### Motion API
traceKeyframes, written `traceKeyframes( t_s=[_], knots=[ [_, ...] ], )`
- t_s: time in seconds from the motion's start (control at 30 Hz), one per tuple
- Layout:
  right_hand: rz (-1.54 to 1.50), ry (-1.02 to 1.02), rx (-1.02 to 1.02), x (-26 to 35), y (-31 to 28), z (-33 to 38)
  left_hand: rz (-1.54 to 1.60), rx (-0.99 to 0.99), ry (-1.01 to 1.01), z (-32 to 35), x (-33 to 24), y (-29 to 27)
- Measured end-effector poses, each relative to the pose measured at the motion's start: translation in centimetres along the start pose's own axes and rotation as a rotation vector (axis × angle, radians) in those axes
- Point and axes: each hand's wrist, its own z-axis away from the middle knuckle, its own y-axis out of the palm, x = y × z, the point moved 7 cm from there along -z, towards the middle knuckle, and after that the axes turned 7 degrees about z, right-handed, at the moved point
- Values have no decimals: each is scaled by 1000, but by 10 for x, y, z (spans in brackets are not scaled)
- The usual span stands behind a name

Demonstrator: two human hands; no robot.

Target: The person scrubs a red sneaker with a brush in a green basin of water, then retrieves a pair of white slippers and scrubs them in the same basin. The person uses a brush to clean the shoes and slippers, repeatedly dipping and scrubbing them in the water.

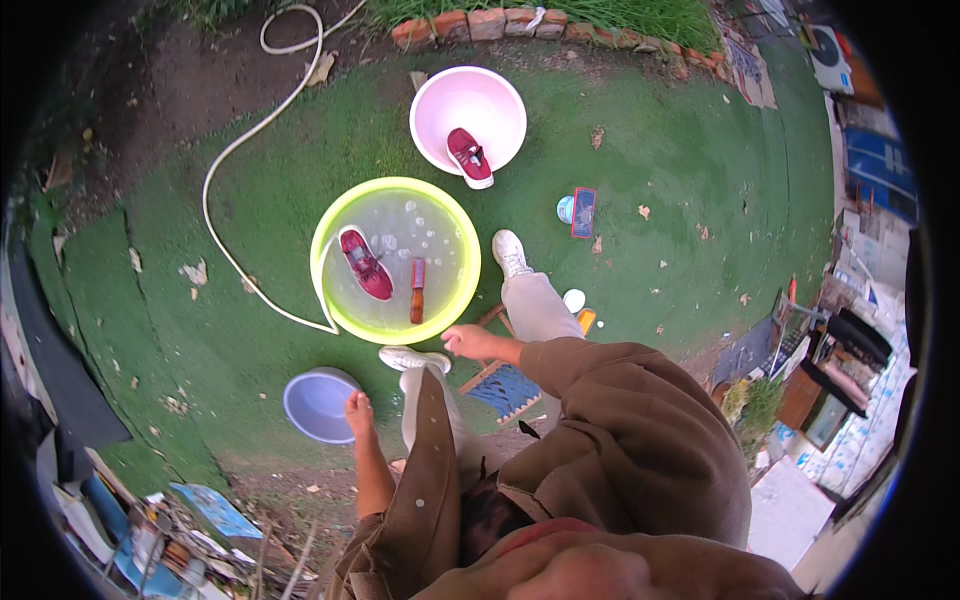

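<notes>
My right hand (pixel 466 341) reaches forward with its fingers spread, holding nothing, just off the near rim of a yellow-green basin (pixel 330 230). That basin holds soapy water, a dark red shoe (pixel 366 264) and a brown-handled brush (pixel 417 289). My left hand (pixel 358 411) hangs low beside the rim of an empty lilac basin (pixel 316 403); whether it touches the rim is unclear. Farther off, a pink basin (pixel 500 105) holds a second dark red shoe (pixel 469 157).
A white hose (pixel 232 150) curves across the green mat into the yellow-green basin. My white shoes (pixel 509 251) stand by a small wooden stool with a blue seat (pixel 507 387). A red-edged flat object (pixel 583 212), a white cup (pixel 573 299) and a brick border (pixel 486 23) lie beyond.
</notes>
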Motion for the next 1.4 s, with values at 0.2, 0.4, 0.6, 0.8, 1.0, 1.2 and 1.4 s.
traceKeyframes(
  t_s=[0.2,0.4,0.6,0.8,1.0,1.2,1.4],
  knots=[
    [-198,104,-349,7,-133,55,-282,167,129,36,-39,35],
    [136,222,-514,-114,-243,180,-430,351,379,134,-186,176],
    [809,624,-624,-244,-258,363,-556,585,590,231,-260,258],
    [291,931,-721,-286,-71,488,-667,682,718,258,-265,206],
    [264,936,-497,-269,158,499,-780,609,697,224,-243,82],
    [211,940,-372,-246,296,523,-865,455,582,187,-217,-42],
    [173,951,-346,-250,355,540,-919,332,468,175,-191,-133]
  ],
)
